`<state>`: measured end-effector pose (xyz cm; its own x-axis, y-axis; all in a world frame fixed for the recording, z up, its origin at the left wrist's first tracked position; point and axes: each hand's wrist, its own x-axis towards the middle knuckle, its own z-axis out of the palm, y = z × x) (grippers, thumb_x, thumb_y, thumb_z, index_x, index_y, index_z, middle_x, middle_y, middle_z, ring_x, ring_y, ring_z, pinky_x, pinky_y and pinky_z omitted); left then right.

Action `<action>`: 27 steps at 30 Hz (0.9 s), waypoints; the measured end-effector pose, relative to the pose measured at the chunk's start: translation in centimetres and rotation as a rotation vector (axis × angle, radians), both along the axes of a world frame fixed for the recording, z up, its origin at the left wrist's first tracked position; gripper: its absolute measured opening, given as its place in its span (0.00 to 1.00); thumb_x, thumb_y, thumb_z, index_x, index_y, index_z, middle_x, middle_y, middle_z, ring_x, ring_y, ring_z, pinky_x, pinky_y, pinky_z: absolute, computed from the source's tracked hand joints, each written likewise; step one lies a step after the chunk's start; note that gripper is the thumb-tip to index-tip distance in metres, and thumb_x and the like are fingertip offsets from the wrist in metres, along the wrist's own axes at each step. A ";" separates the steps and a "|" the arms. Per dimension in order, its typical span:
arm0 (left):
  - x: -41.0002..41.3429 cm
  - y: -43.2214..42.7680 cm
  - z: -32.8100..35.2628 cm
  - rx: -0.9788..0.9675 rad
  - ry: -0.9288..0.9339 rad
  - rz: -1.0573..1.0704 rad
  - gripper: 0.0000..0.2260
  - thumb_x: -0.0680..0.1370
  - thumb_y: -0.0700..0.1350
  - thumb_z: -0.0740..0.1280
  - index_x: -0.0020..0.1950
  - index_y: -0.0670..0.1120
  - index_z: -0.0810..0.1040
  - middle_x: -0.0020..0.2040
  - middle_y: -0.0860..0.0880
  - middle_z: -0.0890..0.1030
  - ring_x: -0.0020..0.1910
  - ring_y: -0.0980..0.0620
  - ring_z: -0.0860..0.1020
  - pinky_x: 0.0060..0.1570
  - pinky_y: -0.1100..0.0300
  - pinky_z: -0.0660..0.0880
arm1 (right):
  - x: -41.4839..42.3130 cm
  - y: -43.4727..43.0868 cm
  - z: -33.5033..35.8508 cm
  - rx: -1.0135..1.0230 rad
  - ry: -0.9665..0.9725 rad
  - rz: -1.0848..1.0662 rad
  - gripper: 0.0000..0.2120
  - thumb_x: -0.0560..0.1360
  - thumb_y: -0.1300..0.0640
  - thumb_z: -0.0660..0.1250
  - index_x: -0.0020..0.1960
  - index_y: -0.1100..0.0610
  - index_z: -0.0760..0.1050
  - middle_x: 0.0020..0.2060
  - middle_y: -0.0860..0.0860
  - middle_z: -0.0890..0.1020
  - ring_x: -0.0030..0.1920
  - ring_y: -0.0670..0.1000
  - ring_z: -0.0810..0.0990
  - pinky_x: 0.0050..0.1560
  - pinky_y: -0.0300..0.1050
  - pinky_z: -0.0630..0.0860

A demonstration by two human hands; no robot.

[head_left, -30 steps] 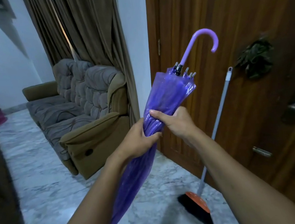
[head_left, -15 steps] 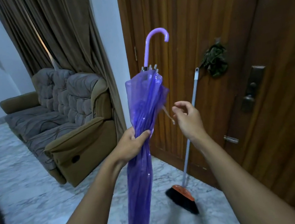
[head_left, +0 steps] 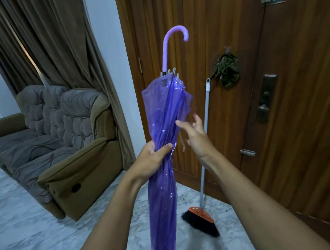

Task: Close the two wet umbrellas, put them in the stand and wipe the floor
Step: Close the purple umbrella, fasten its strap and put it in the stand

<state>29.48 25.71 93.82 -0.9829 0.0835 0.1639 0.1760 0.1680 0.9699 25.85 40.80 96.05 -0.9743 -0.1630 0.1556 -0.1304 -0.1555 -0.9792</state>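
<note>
A folded, translucent purple umbrella (head_left: pixel 161 137) stands nearly upright in front of me, its lilac hooked handle at the top and its tip out of view below. My left hand (head_left: pixel 153 157) grips the gathered canopy around its middle. My right hand (head_left: pixel 194 135) is just to the right of the canopy with its fingers spread, the thumb touching the loose upper folds. A thin closing strap hangs beside that hand. No second umbrella and no stand are in view.
A broom (head_left: pixel 200 218) with a grey pole and orange head leans on the wooden door (head_left: pixel 283 110), where a dark green cloth (head_left: pixel 226 69) hangs. A brown sofa (head_left: pixel 59 150) and curtains (head_left: pixel 56 44) stand at the left on the marble floor (head_left: pixel 28 235).
The umbrella went from tilted to nearly upright. My right hand let go of the canopy, drew away to the right, and now reaches back to its upper folds. My view turned right.
</note>
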 end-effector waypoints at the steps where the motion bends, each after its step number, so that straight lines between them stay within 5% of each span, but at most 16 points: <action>1: 0.0 0.0 0.1 0.032 -0.020 -0.030 0.06 0.80 0.45 0.66 0.46 0.45 0.77 0.35 0.46 0.80 0.34 0.50 0.79 0.38 0.55 0.75 | 0.2 -0.1 -0.1 0.002 -0.001 0.056 0.30 0.80 0.52 0.66 0.77 0.54 0.57 0.65 0.46 0.75 0.51 0.41 0.79 0.53 0.37 0.75; 4: 0.3 0.1 0.4 0.191 -0.131 -0.167 0.06 0.79 0.45 0.67 0.46 0.42 0.76 0.35 0.42 0.78 0.34 0.47 0.77 0.40 0.53 0.76 | 0.4 -0.2 -0.1 -0.059 0.045 0.173 0.13 0.80 0.56 0.66 0.64 0.53 0.73 0.57 0.49 0.83 0.54 0.45 0.83 0.55 0.39 0.80; 11: -0.2 0.3 0.8 0.404 -0.369 -0.223 0.13 0.70 0.43 0.66 0.47 0.35 0.74 0.36 0.38 0.77 0.31 0.43 0.77 0.32 0.57 0.77 | -0.1 -0.6 0.7 -0.083 0.088 0.147 0.06 0.78 0.65 0.68 0.53 0.57 0.77 0.48 0.54 0.84 0.46 0.51 0.84 0.49 0.43 0.83; 14: -0.9 0.4 0.7 0.325 -0.379 -0.089 0.16 0.74 0.42 0.64 0.58 0.35 0.76 0.42 0.37 0.83 0.34 0.44 0.82 0.36 0.56 0.80 | -0.7 -0.7 0.5 -0.040 0.090 0.067 0.05 0.76 0.63 0.71 0.50 0.56 0.78 0.47 0.54 0.86 0.47 0.52 0.86 0.49 0.45 0.83; 17: -1.5 0.7 0.3 0.217 -0.288 0.021 0.28 0.70 0.48 0.68 0.68 0.40 0.66 0.53 0.39 0.81 0.44 0.45 0.84 0.44 0.54 0.80 | -1.4 -1.0 0.4 0.000 0.090 0.030 0.06 0.75 0.62 0.72 0.51 0.56 0.79 0.49 0.56 0.86 0.49 0.54 0.86 0.53 0.52 0.82; 20: -1.2 1.4 0.0 -0.040 0.019 0.222 0.24 0.78 0.45 0.68 0.66 0.47 0.57 0.55 0.50 0.74 0.48 0.55 0.80 0.41 0.66 0.77 | -2.1 -1.4 0.5 0.049 0.086 -0.043 0.07 0.74 0.60 0.73 0.51 0.55 0.79 0.49 0.55 0.86 0.49 0.54 0.86 0.56 0.56 0.81; 23: -0.9 1.7 -0.3 -0.206 0.239 0.298 0.26 0.76 0.46 0.68 0.71 0.49 0.62 0.57 0.51 0.77 0.50 0.56 0.81 0.40 0.71 0.77 | -2.6 -1.9 0.7 0.067 0.080 -0.124 0.14 0.72 0.59 0.75 0.56 0.59 0.78 0.50 0.55 0.86 0.48 0.54 0.86 0.55 0.56 0.82; 27: -1.7 1.3 0.3 -0.231 0.142 0.166 0.36 0.66 0.52 0.75 0.70 0.52 0.63 0.59 0.53 0.77 0.55 0.53 0.80 0.52 0.58 0.81 | -2.8 -2.4 1.1 0.173 0.099 -0.201 0.19 0.72 0.56 0.75 0.60 0.57 0.74 0.53 0.52 0.83 0.50 0.51 0.83 0.54 0.50 0.81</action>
<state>27.76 27.05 94.14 -0.9548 -0.0248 0.2961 0.2591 0.4189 0.8703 23.07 38.43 97.18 -0.9713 -0.0003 0.2379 -0.2376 0.0513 -0.9700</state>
